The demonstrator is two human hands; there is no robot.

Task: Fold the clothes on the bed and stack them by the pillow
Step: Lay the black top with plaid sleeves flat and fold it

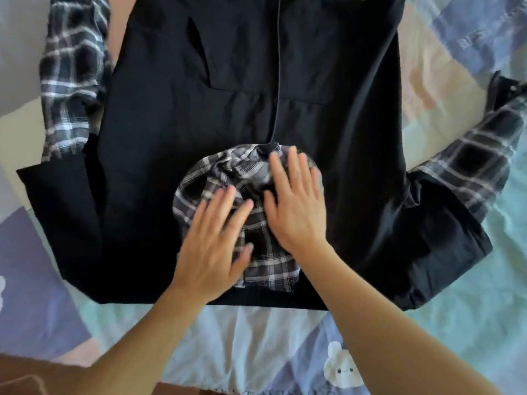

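1. Black jacket spread flat across the bed sheet, front side up, zip line running down its middle.
2. Plaid hood folded down onto the jacket's chest, lying rounded and a little rumpled near the jacket's near edge.
3. Left hand laid flat on the near-left part of the plaid hood, fingers straight and spread, slightly blurred; nothing gripped.
4. Right hand laid flat on the right part of the hood, fingers straight, tips near the hood's far rim; nothing gripped.
5. Both hands side by side, thumbs close, not quite touching.
6. Left sleeve plaid above, black at the cuff, lying along the jacket's left side.
7. Right sleeve angled out from the jacket's right side, plaid farther out, black nearer.
8. White bunny print on the sheet, near side of the jacket, beside the right forearm.
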